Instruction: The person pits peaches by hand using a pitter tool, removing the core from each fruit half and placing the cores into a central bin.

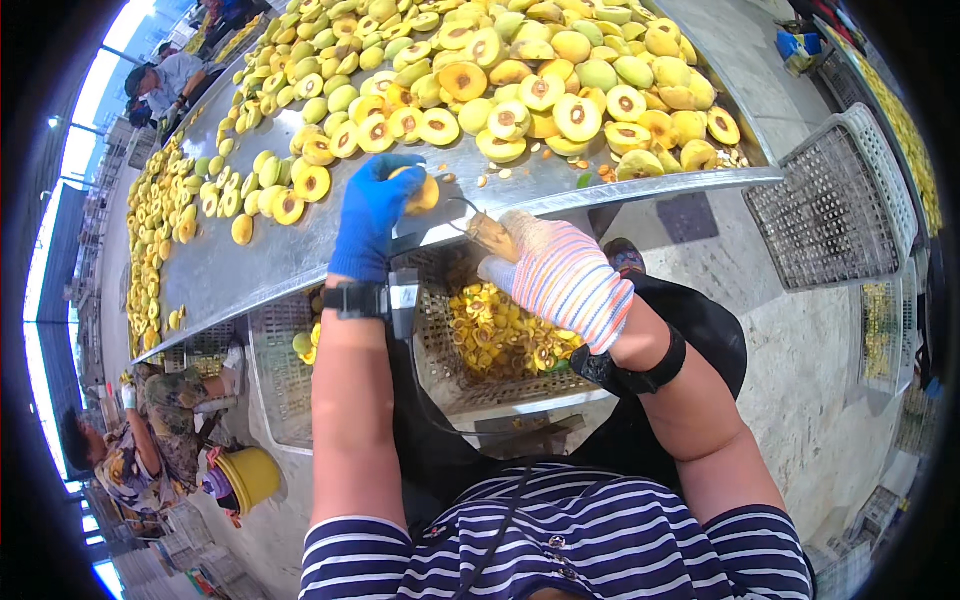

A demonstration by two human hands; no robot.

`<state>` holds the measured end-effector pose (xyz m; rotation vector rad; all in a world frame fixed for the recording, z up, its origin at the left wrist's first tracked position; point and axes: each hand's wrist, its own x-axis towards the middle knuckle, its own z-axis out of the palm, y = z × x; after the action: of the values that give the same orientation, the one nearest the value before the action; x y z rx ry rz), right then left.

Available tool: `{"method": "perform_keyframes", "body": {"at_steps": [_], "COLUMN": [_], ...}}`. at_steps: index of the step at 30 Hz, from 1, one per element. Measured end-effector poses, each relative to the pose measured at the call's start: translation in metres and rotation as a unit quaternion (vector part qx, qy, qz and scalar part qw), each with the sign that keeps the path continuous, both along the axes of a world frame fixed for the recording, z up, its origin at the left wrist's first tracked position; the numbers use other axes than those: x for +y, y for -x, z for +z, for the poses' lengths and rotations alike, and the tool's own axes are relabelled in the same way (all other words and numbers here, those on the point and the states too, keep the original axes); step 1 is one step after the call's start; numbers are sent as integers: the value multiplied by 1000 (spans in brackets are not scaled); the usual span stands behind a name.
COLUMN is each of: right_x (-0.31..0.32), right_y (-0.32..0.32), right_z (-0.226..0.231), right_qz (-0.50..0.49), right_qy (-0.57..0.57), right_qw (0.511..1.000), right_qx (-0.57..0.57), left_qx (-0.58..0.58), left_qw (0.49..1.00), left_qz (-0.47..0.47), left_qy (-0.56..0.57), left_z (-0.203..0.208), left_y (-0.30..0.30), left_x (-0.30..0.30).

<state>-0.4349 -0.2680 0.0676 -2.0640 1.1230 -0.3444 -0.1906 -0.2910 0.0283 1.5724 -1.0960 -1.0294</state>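
Observation:
My left hand (pixel 372 215), in a blue glove, is closed round a yellow peach half (pixel 424 194) just above the near edge of the metal table. In my right hand (pixel 560 268), in a striped knit glove, is a pitting tool (pixel 492 236) with a wooden handle and a thin curved metal loop. The loop points toward the peach and is a little apart from it. Halved yellow peaches (pixel 540 92) with brown centres are heaped across the table (pixel 440 228). A few loose pits lie by the table's near edge.
Below the table edge, between my knees, a plastic crate (pixel 436 362) holds yellow scraps. Another crate (pixel 285 375) stands left of it, and a grey crate (pixel 828 195) leans at the right. At lower left, a person sits near a yellow bucket (pixel 248 478).

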Motion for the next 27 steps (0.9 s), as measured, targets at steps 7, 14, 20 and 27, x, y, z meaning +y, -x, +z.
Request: {"method": "perform_keyframes", "body": {"at_steps": [7, 14, 20, 27], "right_x": [7, 1, -1, 7], "right_y": [-57, -86, -103, -94], "right_z": [-8, -14, 1, -3], "right_qz": [0, -77, -83, 45], "right_qy": [-81, -336, -290, 15], "right_qw": [997, 913, 930, 998], "right_qx": [4, -219, -209, 29], "left_qx": [76, 86, -119, 424], "left_qw": [965, 957, 945, 889], "left_qz": [-6, 68, 50, 66], "left_qy": [249, 269, 299, 161], "left_z": [-27, -21, -1, 16], "left_y": [-1, 12, 9, 1], "left_x": [33, 46, 59, 59]}}
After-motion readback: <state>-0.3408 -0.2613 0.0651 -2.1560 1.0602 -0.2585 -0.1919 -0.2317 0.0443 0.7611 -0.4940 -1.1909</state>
